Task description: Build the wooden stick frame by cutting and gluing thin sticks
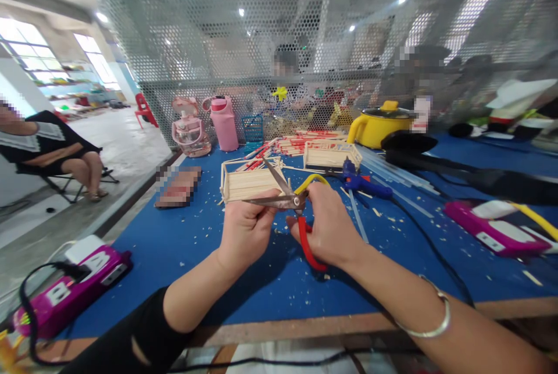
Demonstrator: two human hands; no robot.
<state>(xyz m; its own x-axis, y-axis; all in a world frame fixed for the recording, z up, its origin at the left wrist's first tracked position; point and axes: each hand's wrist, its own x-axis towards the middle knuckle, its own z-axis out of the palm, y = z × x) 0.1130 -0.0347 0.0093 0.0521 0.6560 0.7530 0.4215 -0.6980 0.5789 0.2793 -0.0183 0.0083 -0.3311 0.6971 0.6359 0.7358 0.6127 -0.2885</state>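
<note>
My right hand grips a pair of scissors with one yellow and one red handle; the blades are spread apart and point left. Close by, my left hand is closed in a pinch beside the lower blade. Whatever it pinches is too small or hidden to make out. Just behind the hands, a small frame of pale wooden sticks rests on the blue table, partly covered by the blades. A second stick frame stands further right. To the right of my right hand lies a blue glue gun with its cord.
Red-tipped sticks lie piled at the back, near clear glue sticks. A yellow pot, pink bottle and clear bottle stand by the mesh screen. Purple power strips flank the table. A person sits at left.
</note>
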